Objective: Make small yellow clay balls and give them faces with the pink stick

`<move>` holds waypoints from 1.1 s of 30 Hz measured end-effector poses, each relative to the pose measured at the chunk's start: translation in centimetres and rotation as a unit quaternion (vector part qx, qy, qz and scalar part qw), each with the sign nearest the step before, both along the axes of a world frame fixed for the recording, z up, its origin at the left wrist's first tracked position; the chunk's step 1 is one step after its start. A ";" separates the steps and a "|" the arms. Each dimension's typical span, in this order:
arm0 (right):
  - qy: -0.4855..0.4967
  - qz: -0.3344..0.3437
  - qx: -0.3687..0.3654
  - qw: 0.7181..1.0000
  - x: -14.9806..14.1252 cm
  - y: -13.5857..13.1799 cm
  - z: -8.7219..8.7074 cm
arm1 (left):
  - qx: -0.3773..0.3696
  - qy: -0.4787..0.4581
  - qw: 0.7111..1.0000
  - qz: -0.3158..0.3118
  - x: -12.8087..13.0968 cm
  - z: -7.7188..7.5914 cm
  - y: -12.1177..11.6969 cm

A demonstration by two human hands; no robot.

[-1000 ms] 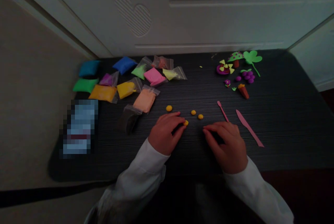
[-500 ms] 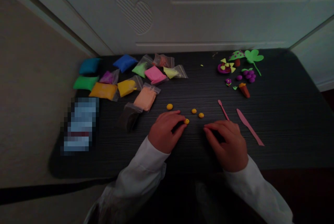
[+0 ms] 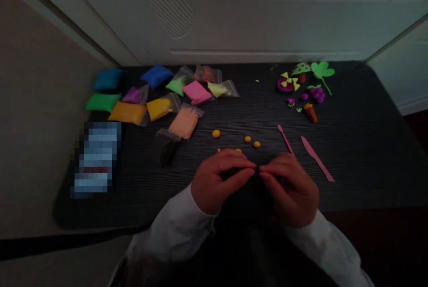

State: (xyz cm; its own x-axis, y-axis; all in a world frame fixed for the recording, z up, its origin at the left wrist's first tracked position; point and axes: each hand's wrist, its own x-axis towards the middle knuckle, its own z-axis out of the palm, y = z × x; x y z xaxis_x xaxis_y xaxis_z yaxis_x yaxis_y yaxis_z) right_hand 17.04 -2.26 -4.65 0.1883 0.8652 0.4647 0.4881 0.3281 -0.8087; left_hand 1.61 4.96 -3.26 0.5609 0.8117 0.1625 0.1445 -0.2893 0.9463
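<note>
My left hand (image 3: pixel 220 179) and my right hand (image 3: pixel 292 189) are close together over the near part of the dark table (image 3: pixel 361 166). Thumb and forefinger are pinched on both, the tips almost meeting. Whatever lies between them, if anything, is too small to make out. Just behind my left fingers a yellow clay ball (image 3: pixel 238 151) is partly hidden. Two small yellow balls, one a speckled ball (image 3: pixel 256 144) and one a ball (image 3: pixel 247 139) beside it, sit beyond the fingertips. A larger yellow ball (image 3: pixel 216 134) rests further left.
Bags of coloured clay, including a peach bag (image 3: pixel 183 122) and a dark bag (image 3: pixel 166 146), lie at the left by a blurred-out flat object (image 3: pixel 96 160). At right are a pink knife (image 3: pixel 317 159), a thin pink tool (image 3: pixel 285 139), clay grapes (image 3: pixel 316 94) and a carrot (image 3: pixel 310 112).
My left hand has let go of the small yellow ball, leaving it on the table, and moved right toward my right hand. The view has shifted slightly.
</note>
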 end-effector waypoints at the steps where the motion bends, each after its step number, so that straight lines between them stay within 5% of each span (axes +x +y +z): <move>1: 0.006 0.006 0.009 1.000 -0.2 0.0 0.0 | -0.033 -0.016 0.999 -0.007 0.0 0.0 -0.2; 11: -0.024 0.048 0.034 0.998 -0.7 0.2 0.3 | -0.280 -0.149 0.947 -0.041 -0.1 -0.4 -0.6; 33: -0.050 0.042 0.035 0.997 -1.0 0.4 0.8 | -0.269 -0.087 0.958 -0.049 -0.5 0.0 -1.1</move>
